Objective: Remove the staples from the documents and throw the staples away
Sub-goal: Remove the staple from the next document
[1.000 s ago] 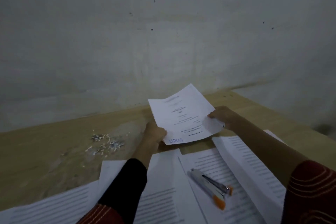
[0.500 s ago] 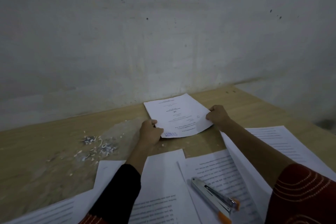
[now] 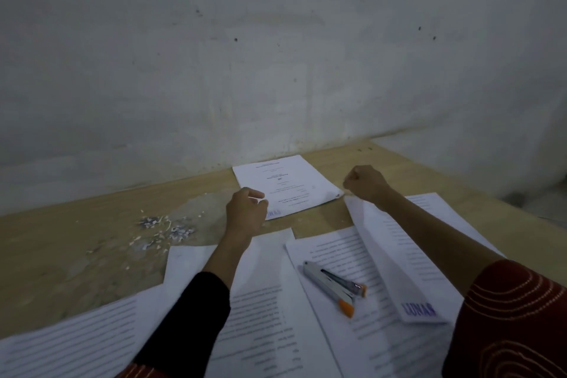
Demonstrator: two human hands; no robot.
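- Document [image 3: 283, 184] lies flat at twelve o'clock on my worktop [image 3: 76, 242], against the wall.
- My left grip [image 3: 245, 213] presses its near corner, fingers curled.
- My right grip [image 3: 366, 182], clenched, sits at its three o'clock corner.
- Stapler [image 3: 336, 287] lies on papers at five o'clock.

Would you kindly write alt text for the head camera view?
Two bare hands work on a document flat on a wooden table: the left hand presses its near corner, the right hand is fisted beside another. A stapler lies on nearer papers.
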